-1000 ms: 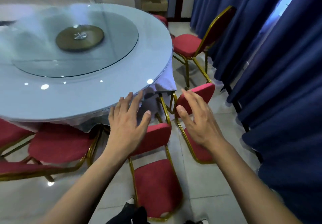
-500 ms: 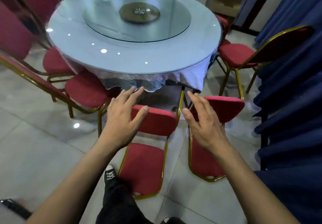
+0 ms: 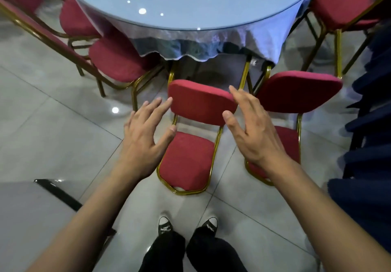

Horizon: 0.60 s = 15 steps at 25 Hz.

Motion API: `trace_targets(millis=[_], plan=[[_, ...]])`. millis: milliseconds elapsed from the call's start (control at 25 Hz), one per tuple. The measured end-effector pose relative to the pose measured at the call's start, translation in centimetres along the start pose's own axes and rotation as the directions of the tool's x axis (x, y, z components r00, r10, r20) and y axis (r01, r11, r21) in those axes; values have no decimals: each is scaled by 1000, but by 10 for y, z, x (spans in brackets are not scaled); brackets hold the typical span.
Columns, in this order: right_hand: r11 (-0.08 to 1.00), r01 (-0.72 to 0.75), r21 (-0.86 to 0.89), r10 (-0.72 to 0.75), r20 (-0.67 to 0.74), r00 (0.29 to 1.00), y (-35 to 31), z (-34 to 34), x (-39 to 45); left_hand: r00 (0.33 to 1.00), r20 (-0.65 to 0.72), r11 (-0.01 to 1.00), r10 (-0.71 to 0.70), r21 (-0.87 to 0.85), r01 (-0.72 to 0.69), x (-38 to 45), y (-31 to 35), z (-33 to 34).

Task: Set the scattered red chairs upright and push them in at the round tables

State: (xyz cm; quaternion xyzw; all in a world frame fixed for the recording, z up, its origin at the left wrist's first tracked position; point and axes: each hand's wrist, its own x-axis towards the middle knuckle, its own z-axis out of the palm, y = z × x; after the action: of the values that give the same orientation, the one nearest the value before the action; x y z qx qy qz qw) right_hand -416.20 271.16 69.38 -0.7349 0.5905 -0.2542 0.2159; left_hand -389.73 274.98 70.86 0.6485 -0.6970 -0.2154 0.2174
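Note:
A red chair (image 3: pixel 201 102) with a gold frame lies tipped on its back on the tile floor before the round table (image 3: pixel 190 7), its seat pad raised toward me and its backrest flat by my feet. My left hand (image 3: pixel 146 136) hovers open just left of the seat pad. My right hand (image 3: pixel 251 127) is open at the pad's right edge, fingertips close to it. A second tipped red chair (image 3: pixel 296 91) lies immediately to the right, partly behind my right hand.
Upright red chairs (image 3: pixel 118 62) stand at the table's left, and another red chair (image 3: pixel 340 7) at the upper right. Dark blue curtains (image 3: pixel 372 123) hang along the right. A black strip (image 3: pixel 57 193) lies on the floor at lower left. My shoes (image 3: pixel 188 226) are near the backrest.
The view has tilted down and nearer to the chairs. Both hands have spread apart and now flank the middle chair's seat pad instead of hovering above it.

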Motion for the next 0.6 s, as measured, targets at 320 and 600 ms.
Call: trace_targets(millis=[320,600], plan=[[985,-120,125,129,-69,989,83,165,-42,996,93,999,-17,48,13,-37,-130,140],[978,-200,61,207,-156,966,195,370,-81,980,195,991,45,118,-69,-43,-292,317]])
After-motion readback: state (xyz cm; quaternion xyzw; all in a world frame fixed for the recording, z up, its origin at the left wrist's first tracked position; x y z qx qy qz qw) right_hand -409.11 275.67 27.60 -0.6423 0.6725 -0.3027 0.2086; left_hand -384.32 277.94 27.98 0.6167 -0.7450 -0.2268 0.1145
